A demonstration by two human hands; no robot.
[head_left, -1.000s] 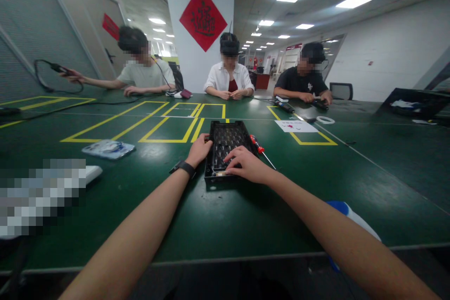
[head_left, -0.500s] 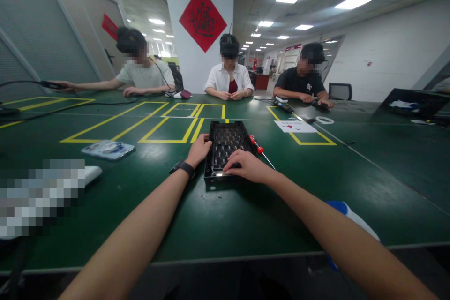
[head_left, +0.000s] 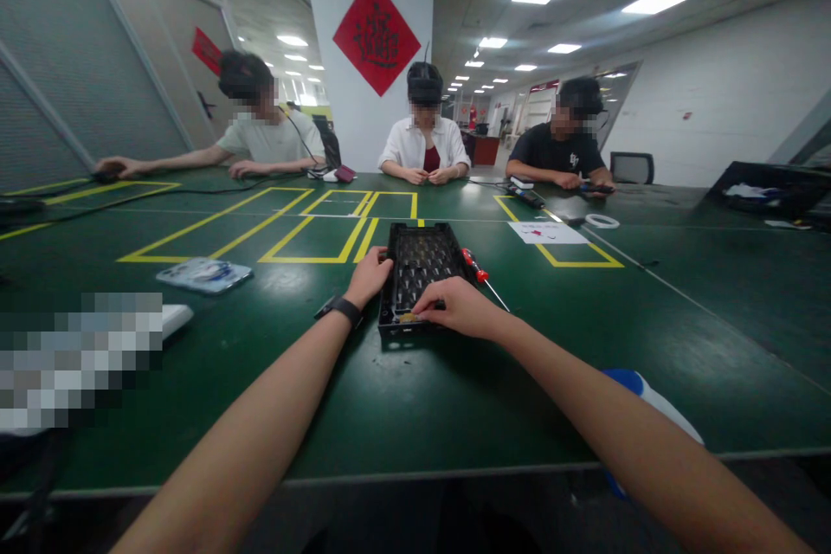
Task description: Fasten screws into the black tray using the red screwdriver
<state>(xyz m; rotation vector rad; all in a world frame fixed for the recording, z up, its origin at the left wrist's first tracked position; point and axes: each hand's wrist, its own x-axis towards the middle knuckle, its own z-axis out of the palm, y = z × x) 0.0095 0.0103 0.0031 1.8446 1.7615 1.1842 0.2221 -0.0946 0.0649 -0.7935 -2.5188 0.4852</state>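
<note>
A black plastic case (head_left: pixel 425 255) lies on the green table with its ribbed inside facing up. My left hand (head_left: pixel 370 275) grips its left wall, the thumb at the rim and the other fingers mostly hidden. Over the near end of the case, my right hand (head_left: pixel 447 305) is closed in a pinch. Its fingertips hold a small gold-coloured flat piece (head_left: pixel 407 318), which lies low at the near-left corner; its exact kind is too small to tell. A red-handled screwdriver (head_left: pixel 477 267) rests just right of the case.
A phone in a patterned case (head_left: pixel 204 274) and a blurred-out white object (head_left: pixel 177 317) lie to the left. A blue-and-white object (head_left: pixel 655 405) sits at the near right edge. Beyond are a printed sheet (head_left: pixel 549 233), a white ring (head_left: pixel 602 222), yellow tape lines and three seated people.
My right fingertips have drawn together at the near end, and the small piece there has tilted from pale to gold. My left hand stays put. The left person's outstretched hand has lowered to the table.
</note>
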